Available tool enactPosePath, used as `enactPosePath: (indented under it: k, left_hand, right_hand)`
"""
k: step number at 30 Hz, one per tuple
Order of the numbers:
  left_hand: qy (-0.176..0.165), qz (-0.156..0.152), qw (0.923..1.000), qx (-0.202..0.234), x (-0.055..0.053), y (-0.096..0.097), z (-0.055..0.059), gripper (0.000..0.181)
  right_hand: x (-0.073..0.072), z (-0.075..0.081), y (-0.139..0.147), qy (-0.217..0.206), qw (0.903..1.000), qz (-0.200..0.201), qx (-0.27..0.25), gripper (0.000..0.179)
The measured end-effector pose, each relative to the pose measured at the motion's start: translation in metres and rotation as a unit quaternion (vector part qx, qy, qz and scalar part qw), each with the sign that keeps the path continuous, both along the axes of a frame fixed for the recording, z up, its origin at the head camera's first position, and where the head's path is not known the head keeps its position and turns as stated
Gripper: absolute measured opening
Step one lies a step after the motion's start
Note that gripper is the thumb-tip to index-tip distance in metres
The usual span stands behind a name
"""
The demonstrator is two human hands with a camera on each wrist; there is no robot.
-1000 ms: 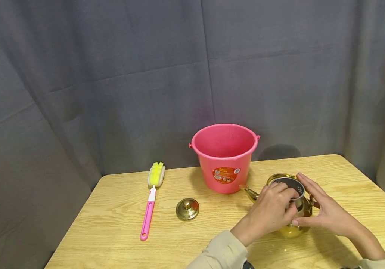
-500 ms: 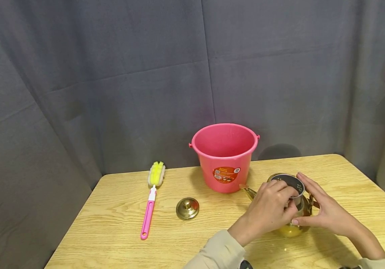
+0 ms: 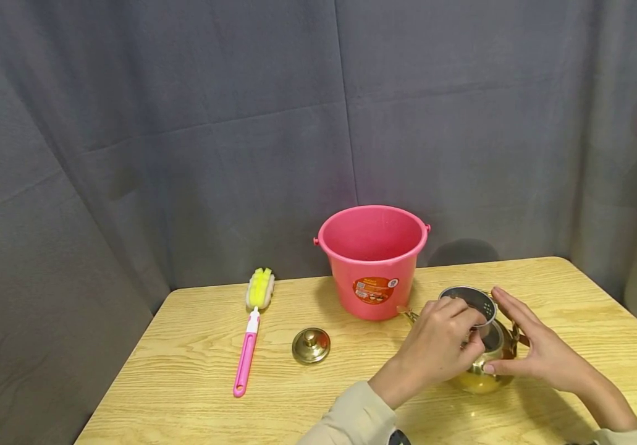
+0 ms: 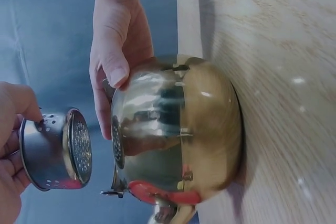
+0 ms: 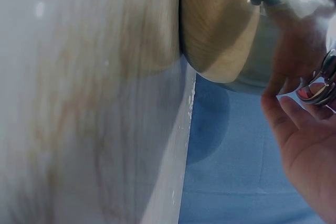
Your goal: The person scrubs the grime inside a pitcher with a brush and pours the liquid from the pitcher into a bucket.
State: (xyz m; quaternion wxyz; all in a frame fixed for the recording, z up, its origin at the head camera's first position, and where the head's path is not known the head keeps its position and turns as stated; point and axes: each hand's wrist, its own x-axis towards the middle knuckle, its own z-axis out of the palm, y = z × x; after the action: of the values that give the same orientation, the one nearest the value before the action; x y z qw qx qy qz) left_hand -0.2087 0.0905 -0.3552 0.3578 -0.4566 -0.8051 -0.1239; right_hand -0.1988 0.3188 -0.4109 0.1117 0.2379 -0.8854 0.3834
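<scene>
My left hand [image 3: 435,337] grips a perforated metal tea strainer [image 3: 482,303] by its rim, fingers curled over the edge. In the left wrist view the strainer [image 4: 44,156] is apart from the teapot's opening, its holed base facing it. The shiny gold teapot [image 3: 479,381] stands upright on the table, its spout toward the pink bucket. Beside its handle, my right hand [image 3: 540,349] holds the pot, with the thumb on the near side and fingers at the top. Part of the spout is hidden behind my left hand.
The teapot's gold lid [image 3: 311,346] lies knob up on the wooden table [image 3: 185,346]. Behind it stands a pink bucket [image 3: 346,278]. Farther left lies a pink-handled brush [image 3: 246,361] with a yellow and white sponge head. Grey curtains hang behind the table.
My left hand has lifted the strainer up out of the teapot and slightly left, so the pot's opening shows beneath it. My right hand stays in place on the pot.
</scene>
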Motion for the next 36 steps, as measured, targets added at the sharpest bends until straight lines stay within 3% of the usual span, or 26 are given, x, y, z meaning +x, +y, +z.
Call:
enactPosePath:
  k: [22, 36]
  left_hand:
    - [-0.009, -0.012, 0.9991, 0.039, -0.002, -0.024, 0.0, 0.014]
    - [-0.056, -0.039, 0.9933, 0.093, -0.004, -0.039, -0.004, 0.014]
  right_hand:
    - [0.0, 0.001, -0.002, -0.009, 0.9999, -0.005, 0.001, 0.116]
    - [0.0, 0.002, -0.003, -0.005, 1.0, -0.004, -0.004, 0.118]
